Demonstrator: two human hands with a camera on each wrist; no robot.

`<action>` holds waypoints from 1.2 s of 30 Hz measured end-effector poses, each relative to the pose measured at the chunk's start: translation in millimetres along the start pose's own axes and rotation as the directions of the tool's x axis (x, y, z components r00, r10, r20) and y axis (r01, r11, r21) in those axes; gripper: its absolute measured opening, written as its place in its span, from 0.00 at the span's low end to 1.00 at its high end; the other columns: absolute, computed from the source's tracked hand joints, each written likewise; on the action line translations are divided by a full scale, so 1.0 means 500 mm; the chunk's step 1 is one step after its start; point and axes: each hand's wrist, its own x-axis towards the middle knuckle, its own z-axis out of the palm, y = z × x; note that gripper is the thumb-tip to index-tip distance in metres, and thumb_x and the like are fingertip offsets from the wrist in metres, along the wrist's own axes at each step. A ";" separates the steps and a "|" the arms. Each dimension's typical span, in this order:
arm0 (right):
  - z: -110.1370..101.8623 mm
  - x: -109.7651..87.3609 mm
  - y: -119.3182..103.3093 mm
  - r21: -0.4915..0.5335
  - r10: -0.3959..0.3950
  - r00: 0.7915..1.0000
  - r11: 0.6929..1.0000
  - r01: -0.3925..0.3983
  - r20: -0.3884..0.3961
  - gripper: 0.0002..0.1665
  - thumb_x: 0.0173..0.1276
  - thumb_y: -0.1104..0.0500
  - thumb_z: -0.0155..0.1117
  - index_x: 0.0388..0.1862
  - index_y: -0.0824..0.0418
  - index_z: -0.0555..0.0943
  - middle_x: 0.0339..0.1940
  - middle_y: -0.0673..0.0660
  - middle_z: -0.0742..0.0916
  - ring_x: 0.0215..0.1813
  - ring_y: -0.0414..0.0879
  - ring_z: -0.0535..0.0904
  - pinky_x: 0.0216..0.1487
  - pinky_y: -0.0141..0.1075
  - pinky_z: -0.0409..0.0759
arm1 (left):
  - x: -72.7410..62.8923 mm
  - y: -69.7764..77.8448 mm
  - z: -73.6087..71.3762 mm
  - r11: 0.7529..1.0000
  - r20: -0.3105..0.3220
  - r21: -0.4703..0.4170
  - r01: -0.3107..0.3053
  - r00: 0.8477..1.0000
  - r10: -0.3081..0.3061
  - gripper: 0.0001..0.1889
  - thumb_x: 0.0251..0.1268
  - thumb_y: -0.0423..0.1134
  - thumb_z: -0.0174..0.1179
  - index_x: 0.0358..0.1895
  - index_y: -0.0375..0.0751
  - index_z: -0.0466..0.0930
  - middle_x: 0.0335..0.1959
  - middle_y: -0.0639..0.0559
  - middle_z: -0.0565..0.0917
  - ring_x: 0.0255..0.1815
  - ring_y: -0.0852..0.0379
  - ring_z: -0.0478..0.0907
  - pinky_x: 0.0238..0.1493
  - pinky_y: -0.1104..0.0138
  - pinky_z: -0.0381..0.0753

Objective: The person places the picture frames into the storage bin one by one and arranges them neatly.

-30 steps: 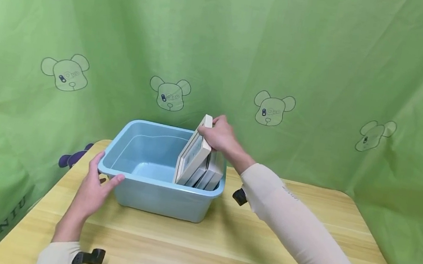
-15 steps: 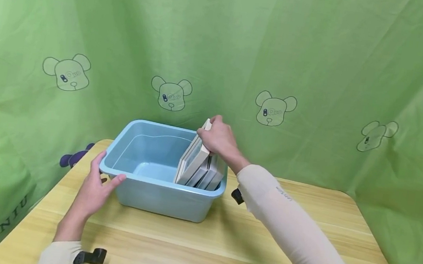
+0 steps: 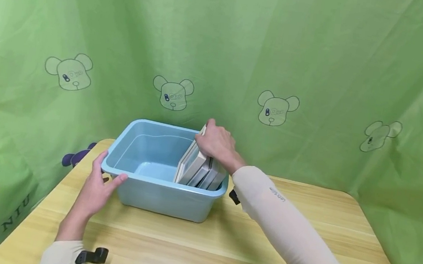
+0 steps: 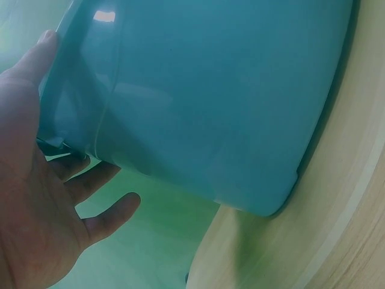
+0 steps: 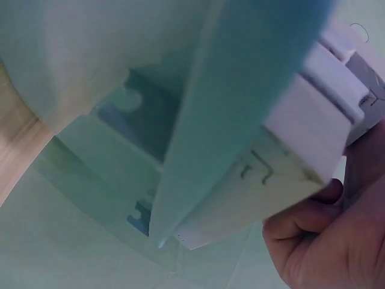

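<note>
A light blue plastic basin point(image 3: 162, 199) stands on the wooden table. My left hand point(image 3: 95, 190) holds its near left corner, the thumb along the front rim and the fingers round the left end. At the basin's right end, my right hand point(image 3: 218, 144) grips the top edge of a pale picture frame point(image 3: 192, 165) that leans to the right, its lower edge inside the basin. Several more white frames point(image 3: 211, 179) stand close to the right of it, against the end wall. In the right wrist view, curled fingers lie beside the pale blocky frames point(image 5: 252, 180).
The basin sits near the back left of the table point(image 3: 260, 245). Behind and around the table hangs a green curtain point(image 3: 231, 41) printed with bear heads. Something purple point(image 3: 76, 156) shows beyond the table's left edge.
My right hand has moved down with the picture frame, which sinks deeper into the basin beside the other frames. The left hand keeps its place on the rim.
</note>
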 end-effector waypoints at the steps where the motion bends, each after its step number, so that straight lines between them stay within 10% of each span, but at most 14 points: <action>1: 0.000 0.000 0.001 -0.008 0.000 1.000 1.000 0.000 0.001 0.32 0.68 0.45 0.53 0.66 0.58 0.63 0.33 0.56 0.80 0.29 0.49 0.78 0.25 0.37 0.77 | 0.001 0.000 0.000 1.000 0.001 -0.001 -0.001 1.000 0.001 0.49 0.66 0.55 0.59 0.78 0.51 0.33 0.77 0.35 0.53 0.75 0.32 0.54 0.68 0.33 0.60; 17: 0.022 -0.003 0.000 -0.215 -0.068 0.997 0.974 0.072 0.024 0.31 0.68 0.45 0.50 0.67 0.56 0.66 0.29 0.55 0.80 0.28 0.48 0.77 0.25 0.39 0.76 | 0.002 0.010 0.007 1.000 0.006 -0.007 0.010 1.000 -0.010 0.49 0.66 0.55 0.59 0.78 0.51 0.33 0.77 0.36 0.53 0.75 0.33 0.54 0.69 0.35 0.61; 29: 0.033 -0.010 -0.017 -0.384 -0.124 0.992 0.915 0.128 0.037 0.09 0.61 0.53 0.51 0.37 0.50 0.78 0.29 0.54 0.82 0.33 0.48 0.78 0.24 0.40 0.75 | 0.005 0.008 0.002 1.000 0.001 -0.006 -0.006 1.000 0.006 0.49 0.67 0.53 0.59 0.78 0.50 0.33 0.76 0.33 0.54 0.75 0.33 0.54 0.69 0.34 0.61; 36: 0.042 -0.014 -0.024 -0.448 -0.121 0.989 0.882 0.146 0.085 0.10 0.64 0.50 0.52 0.39 0.50 0.78 0.32 0.54 0.82 0.34 0.46 0.77 0.23 0.40 0.76 | -0.001 0.004 0.004 1.000 0.004 -0.012 0.012 1.000 -0.012 0.49 0.67 0.53 0.59 0.78 0.50 0.32 0.76 0.33 0.53 0.75 0.32 0.53 0.69 0.34 0.60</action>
